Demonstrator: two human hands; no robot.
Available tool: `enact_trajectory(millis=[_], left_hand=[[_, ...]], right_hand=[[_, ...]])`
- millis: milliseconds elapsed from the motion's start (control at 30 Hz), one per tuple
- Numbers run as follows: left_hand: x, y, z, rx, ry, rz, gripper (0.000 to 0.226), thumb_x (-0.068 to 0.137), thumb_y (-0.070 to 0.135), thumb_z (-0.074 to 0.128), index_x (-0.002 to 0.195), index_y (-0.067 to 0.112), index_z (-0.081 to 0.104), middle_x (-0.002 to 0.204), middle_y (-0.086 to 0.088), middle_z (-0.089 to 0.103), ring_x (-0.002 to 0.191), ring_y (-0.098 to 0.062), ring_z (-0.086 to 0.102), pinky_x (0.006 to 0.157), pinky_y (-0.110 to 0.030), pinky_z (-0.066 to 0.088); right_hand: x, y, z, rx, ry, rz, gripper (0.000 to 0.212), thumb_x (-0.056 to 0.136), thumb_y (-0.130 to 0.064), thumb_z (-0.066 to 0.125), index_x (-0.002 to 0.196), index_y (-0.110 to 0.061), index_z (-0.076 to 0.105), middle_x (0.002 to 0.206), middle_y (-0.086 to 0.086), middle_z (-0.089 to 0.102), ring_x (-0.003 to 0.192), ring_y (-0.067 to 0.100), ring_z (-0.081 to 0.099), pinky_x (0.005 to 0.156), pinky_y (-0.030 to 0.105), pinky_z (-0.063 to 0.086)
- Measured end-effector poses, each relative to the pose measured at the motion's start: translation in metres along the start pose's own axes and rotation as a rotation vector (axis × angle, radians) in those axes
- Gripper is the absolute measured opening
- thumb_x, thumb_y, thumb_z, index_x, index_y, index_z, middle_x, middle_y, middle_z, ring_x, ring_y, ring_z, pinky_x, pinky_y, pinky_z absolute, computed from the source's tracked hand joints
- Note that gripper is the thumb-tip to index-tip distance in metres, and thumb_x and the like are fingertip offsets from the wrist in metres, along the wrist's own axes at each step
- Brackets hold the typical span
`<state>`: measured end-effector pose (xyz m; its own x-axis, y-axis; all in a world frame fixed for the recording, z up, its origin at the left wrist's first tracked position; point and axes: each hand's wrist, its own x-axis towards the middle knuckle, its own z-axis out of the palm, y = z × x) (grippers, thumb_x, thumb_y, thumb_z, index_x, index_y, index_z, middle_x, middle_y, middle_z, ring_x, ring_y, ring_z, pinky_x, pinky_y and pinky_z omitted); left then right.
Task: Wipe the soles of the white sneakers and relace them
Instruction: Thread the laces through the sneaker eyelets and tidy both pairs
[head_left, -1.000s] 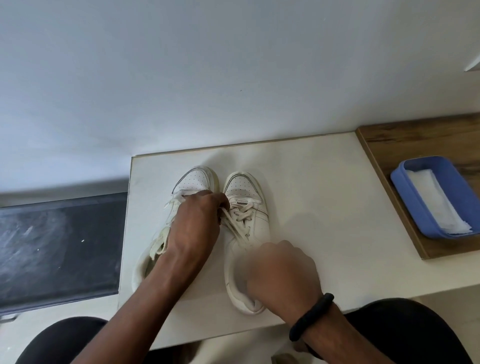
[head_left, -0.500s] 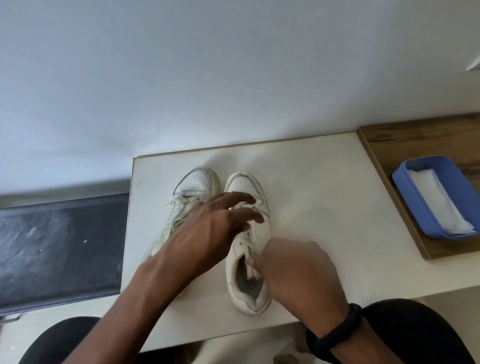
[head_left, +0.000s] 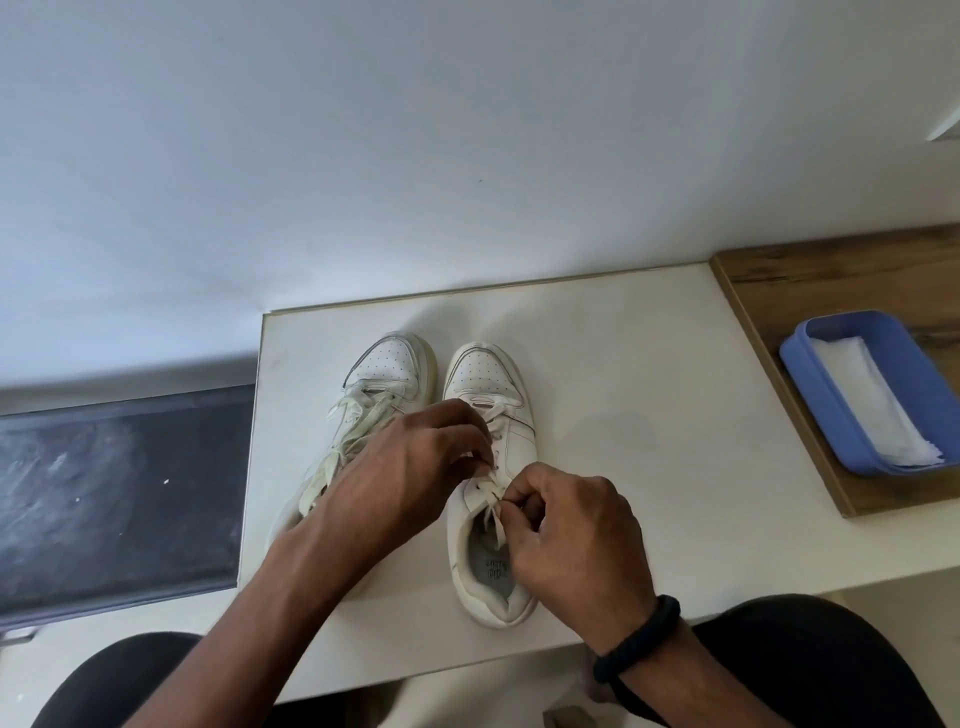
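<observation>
On table (head_left: 649, 467), both hands pinch right sneaker (head_left: 498, 597) laces (head_left: 483, 493).

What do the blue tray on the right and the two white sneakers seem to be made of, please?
The blue rectangular tray looks like moulded plastic: even colour, rounded corners, a soft matte sheen. The white low-top sneakers look like smooth leather or a synthetic imitation, I cannot tell which: stitched panels, punched toe holes.

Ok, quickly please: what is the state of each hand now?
Left hand: closed, pinching the lace of the right-side sneaker.
Right hand: closed, pinching the same lace.
</observation>
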<state>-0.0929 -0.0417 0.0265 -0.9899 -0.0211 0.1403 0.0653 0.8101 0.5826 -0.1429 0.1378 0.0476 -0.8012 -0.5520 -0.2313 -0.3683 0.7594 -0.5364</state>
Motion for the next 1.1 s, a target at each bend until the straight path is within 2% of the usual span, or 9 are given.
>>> enact_trajectory(millis=[267,533,633,800,933,1033,1100], left_hand=[[-0.011,-0.001,0.012,0.146,0.037,-0.004,0.005,0.094,0.006,0.072,0.095,0.011,0.071,0.119,0.003,0.063,0.085,-0.018,0.069,0.062,-0.040,0.059],[-0.009,-0.007,0.007,0.056,0.030,-0.001,0.007,0.091,0.009,0.077,0.094,0.015,0.075,0.113,0.005,0.067,0.079,-0.018,0.072,0.065,-0.037,0.060],[-0.012,-0.010,0.005,0.028,0.027,-0.002,0.009,0.091,0.011,0.078,0.096,0.018,0.076,0.112,0.006,0.068,0.082,-0.019,0.073,0.065,-0.038,0.060],[-0.013,-0.004,-0.001,0.012,0.084,-0.017,0.021,0.092,0.008,0.076,0.110,0.019,0.077,0.124,0.003,0.069,0.098,-0.018,0.073,0.072,-0.039,0.062],[-0.014,0.009,-0.006,0.070,0.175,-0.053,0.028,0.094,0.004,0.071,0.118,0.017,0.075,0.134,-0.002,0.065,0.107,-0.018,0.070,0.078,-0.032,0.061],[-0.016,0.012,-0.008,0.118,0.233,-0.063,0.023,0.089,0.006,0.076,0.111,0.014,0.077,0.119,-0.004,0.069,0.099,-0.021,0.067,0.080,-0.027,0.053],[-0.017,0.012,-0.006,0.122,0.221,-0.055,0.019,0.088,0.012,0.078,0.107,0.015,0.079,0.112,-0.004,0.070,0.096,-0.023,0.067,0.076,-0.033,0.057]], right_hand=[[-0.001,0.000,0.003,-0.032,-0.035,-0.003,0.010,0.088,-0.038,0.065,0.084,-0.030,0.063,0.070,-0.012,0.068,0.067,0.007,0.065,0.065,0.027,0.058],[-0.002,0.001,0.005,-0.017,-0.034,0.016,0.011,0.088,-0.039,0.065,0.083,-0.029,0.065,0.069,-0.012,0.067,0.067,0.008,0.065,0.066,0.027,0.058],[-0.001,0.002,0.005,-0.007,-0.037,0.010,0.013,0.088,-0.041,0.066,0.083,-0.030,0.065,0.071,-0.013,0.068,0.069,0.008,0.065,0.067,0.029,0.058],[0.001,0.009,-0.003,0.044,-0.063,0.002,0.024,0.084,-0.052,0.074,0.084,-0.029,0.065,0.066,-0.018,0.064,0.064,0.001,0.062,0.059,0.016,0.050],[0.005,0.016,-0.012,0.094,-0.007,-0.040,0.015,0.085,-0.041,0.076,0.086,-0.032,0.063,0.069,-0.017,0.065,0.064,-0.001,0.062,0.058,0.012,0.048],[0.009,0.018,-0.010,0.153,0.020,-0.125,0.014,0.088,-0.030,0.075,0.099,-0.035,0.069,0.081,-0.018,0.068,0.069,0.000,0.064,0.066,0.014,0.053],[0.011,0.019,-0.006,0.156,0.020,-0.193,0.015,0.088,-0.025,0.075,0.101,-0.032,0.071,0.090,-0.017,0.069,0.073,0.002,0.065,0.070,0.021,0.057]])
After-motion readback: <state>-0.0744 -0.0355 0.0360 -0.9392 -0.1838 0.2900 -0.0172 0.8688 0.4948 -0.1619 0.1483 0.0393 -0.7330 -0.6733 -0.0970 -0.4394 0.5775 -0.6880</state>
